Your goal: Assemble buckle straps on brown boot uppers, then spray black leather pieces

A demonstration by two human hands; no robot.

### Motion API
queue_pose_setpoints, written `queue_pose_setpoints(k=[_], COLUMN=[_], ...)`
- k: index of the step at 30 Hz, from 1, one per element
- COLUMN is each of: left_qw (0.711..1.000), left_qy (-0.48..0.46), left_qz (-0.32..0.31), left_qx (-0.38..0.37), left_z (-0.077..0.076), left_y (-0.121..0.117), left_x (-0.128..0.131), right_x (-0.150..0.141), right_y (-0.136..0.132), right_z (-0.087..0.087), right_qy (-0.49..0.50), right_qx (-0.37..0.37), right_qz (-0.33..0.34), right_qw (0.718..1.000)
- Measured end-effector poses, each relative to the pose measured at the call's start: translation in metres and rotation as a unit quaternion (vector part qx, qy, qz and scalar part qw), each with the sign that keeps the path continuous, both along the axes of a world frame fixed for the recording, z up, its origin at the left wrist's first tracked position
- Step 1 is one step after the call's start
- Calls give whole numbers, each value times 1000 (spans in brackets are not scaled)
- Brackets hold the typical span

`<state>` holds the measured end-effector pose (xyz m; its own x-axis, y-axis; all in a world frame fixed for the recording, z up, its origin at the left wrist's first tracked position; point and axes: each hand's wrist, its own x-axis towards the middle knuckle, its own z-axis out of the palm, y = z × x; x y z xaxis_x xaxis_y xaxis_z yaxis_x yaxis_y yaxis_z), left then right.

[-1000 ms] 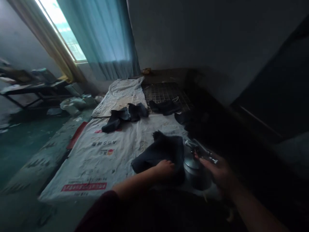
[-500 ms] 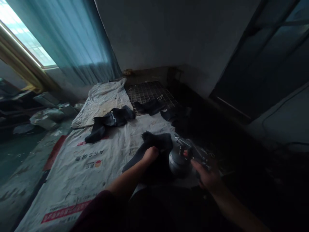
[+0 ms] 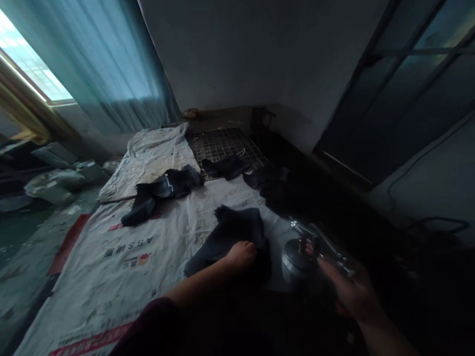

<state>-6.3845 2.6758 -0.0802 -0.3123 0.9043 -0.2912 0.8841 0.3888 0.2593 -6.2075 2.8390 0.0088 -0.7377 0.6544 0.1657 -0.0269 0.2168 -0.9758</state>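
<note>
In my right hand is a metal spray gun with a round cup below it; the fingers wrap round its handle. The nozzle points away from me, to the left. My left hand rests with curled fingers on a stack of dark cut fabric pieces, gripping near its right side. Deep shadow hides the fingertips and the stack's near edge. Beneath the stack lies a printed white woven sheet.
More dark pieces lie beyond, at the left, at the middle and at the right. A wire grid is at the far end. A blue curtain hangs by the window; a dark door stands right.
My right hand has moved right with the spray gun, away from the stack. My left hand has shifted right and nearer to me over the dark pieces. The view has turned slightly.
</note>
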Motion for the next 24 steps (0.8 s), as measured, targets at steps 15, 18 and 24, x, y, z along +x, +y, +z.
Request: queue_pose_setpoints(k=[15,18,24], left_qw=[854,791,723], left_qy=[-150,-165,-97], left_qz=[454,534,615], left_qx=[207,250,298], left_z=[9,36,134], left_y=[-26,-58,-154], left_x=[-31,-73,-168], right_x=[-48,-63,-74], right_y=[-28,-35,-37], right_z=[-26,-38,-37], right_qy=[50,33,-8], right_qx=[8,18,14], right_qz=[76,101,117], right_qw=[996,994,993])
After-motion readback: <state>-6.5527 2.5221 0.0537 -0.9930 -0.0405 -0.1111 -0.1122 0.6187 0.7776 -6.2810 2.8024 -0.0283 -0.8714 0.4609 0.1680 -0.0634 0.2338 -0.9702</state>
